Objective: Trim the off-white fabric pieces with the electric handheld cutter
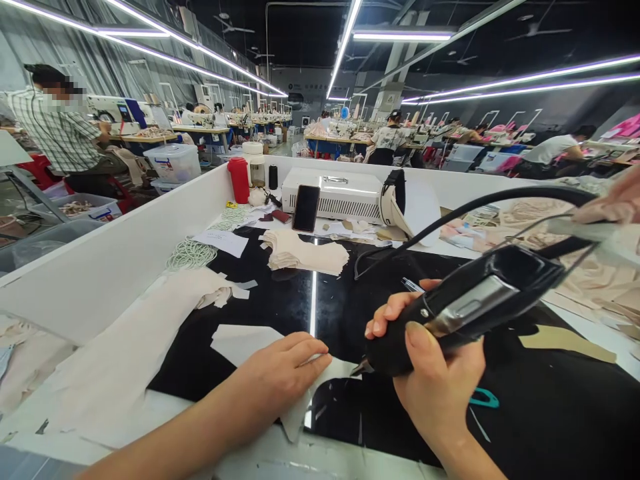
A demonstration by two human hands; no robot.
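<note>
My right hand (435, 373) is wrapped round a black handheld power tool (480, 300) with a silver panel and a pointed metal tip. That tip meets the edge of a pale fabric piece (340, 371) on the glossy black work surface (370, 420). My left hand (295, 367) lies flat on the fabric, its fingers stretched toward the tip, just left of it. Under and behind this hand a white sheet (245, 340) shows, partly covered. A thick black cable (480, 198) arches above the tool. At the right edge, another person's blurred hand (613, 200) is beside the cable.
Pale stacked fabric pieces (305, 253) lie farther back, near an upright phone (306, 208) and a white vented box (333, 193). Long pale cloth (125, 347) covers the left side. A teal-handled item (485, 398) and a tan strip (567, 342) lie right. White panels (100, 267) border the table.
</note>
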